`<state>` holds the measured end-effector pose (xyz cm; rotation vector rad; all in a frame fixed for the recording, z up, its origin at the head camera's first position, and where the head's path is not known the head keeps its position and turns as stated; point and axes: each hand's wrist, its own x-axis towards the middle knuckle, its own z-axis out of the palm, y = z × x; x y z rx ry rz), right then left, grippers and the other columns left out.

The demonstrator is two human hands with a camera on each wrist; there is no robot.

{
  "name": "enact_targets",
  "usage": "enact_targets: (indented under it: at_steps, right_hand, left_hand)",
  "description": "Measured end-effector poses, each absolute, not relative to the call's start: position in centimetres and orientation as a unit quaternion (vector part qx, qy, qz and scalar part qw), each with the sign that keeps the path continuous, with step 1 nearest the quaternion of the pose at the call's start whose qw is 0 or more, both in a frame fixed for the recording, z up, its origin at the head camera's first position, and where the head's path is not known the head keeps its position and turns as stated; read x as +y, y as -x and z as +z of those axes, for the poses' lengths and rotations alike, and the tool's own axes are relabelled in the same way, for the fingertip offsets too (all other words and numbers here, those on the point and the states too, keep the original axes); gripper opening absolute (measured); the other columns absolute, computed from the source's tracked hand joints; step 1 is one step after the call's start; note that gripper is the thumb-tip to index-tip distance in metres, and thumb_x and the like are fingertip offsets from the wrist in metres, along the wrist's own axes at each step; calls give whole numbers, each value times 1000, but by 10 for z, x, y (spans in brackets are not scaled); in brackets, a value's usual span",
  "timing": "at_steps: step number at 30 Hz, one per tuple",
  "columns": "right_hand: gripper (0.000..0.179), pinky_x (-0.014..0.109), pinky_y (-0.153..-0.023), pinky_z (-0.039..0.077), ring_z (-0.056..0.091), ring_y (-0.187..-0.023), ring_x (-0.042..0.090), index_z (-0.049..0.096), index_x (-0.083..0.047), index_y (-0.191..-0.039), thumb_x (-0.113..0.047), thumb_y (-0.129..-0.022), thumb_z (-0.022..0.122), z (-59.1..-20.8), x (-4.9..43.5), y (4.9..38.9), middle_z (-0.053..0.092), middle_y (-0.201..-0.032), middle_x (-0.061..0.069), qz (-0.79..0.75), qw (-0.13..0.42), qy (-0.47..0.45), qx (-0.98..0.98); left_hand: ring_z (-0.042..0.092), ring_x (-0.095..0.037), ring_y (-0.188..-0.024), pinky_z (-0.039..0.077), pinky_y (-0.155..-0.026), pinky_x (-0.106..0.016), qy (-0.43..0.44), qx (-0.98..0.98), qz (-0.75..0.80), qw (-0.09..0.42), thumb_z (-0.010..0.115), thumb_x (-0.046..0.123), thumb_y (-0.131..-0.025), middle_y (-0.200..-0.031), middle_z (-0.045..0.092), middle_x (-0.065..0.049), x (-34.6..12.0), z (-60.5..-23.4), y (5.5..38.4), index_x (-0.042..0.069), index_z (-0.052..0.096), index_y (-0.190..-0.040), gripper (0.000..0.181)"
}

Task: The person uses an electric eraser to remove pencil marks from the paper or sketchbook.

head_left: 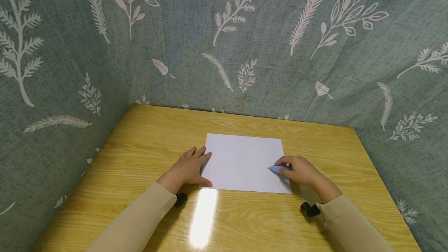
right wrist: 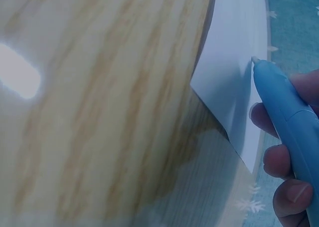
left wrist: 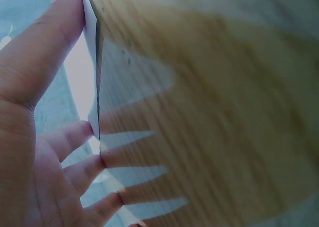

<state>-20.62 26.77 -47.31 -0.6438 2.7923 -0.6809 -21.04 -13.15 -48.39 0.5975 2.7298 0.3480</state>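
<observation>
A white sheet of paper (head_left: 241, 158) lies flat on the wooden table. My left hand (head_left: 190, 167) spreads over its left edge, with thumb and index fingertips on the sheet; from the left wrist view, the outstretched fingers (left wrist: 82, 174) line up along the paper's edge. On the other side, my right hand (head_left: 297, 170) grips a thick light-blue pen-shaped tool (head_left: 275, 168), its small pale tip pointing left over the paper's right part. Close up in the right wrist view, several fingertips (right wrist: 291, 194) curl around the smooth blue barrel (right wrist: 286, 102), tip close over the sheet.
Glossy yellow wood covers the tabletop (head_left: 245, 221), with a bright light reflection in front of the paper. Blue-grey leaf-patterned cloth (head_left: 196, 73) hangs behind the table and along both sides. A black wrist device (head_left: 309, 209) sits under the right sleeve, another (head_left: 180, 200) under the left.
</observation>
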Motion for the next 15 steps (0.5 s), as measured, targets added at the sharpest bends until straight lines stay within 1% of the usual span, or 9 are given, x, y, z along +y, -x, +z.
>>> enact_targets:
  at_steps: [15]
  right_hand:
    - [19,36,-72,49,57,-82,11,73,-15,-115,-20,-98,65,-473,266,208,70,-110,2,-227,100,222,943]
  left_hand:
    - [13,-45,-150,15,-120,-59,-204,957,125,161,81,65,-70,-165,20,-14,-131,-486,213,16,34,-158,111]
